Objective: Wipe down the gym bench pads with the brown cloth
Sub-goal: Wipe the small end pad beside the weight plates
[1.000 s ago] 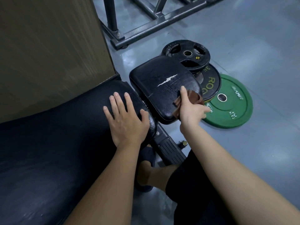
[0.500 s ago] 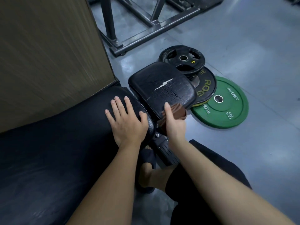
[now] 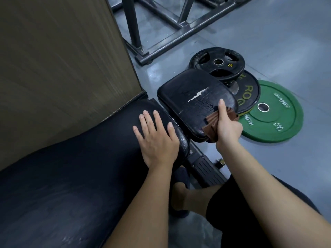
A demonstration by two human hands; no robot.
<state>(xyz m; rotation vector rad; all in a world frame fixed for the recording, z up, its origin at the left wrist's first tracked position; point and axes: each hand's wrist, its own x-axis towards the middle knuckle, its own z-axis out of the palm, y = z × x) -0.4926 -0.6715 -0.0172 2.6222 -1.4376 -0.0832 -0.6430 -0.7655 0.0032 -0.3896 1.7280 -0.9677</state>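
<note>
Floor weights (image 3: 247,97) part-hidden behind seat pad (image 3: 193,99)

A green plate (image 3: 275,113) lies flat on the grey floor (image 3: 286,42), white lettering on its face, steel-ringed hole at the centre. Overlapping its left edge sits a black plate (image 3: 249,92) with yellowish letters, and on top of that a black grip plate (image 3: 217,62) marked with a yellow 5. Behind them, a dark steel frame (image 3: 172,24) crosses the floor, its upright and diagonal bars bolted to a base rail. At left, a tan panel (image 3: 59,65) fills the view. Lower down, a bare leg (image 3: 193,197) in black shorts (image 3: 241,221).
</note>
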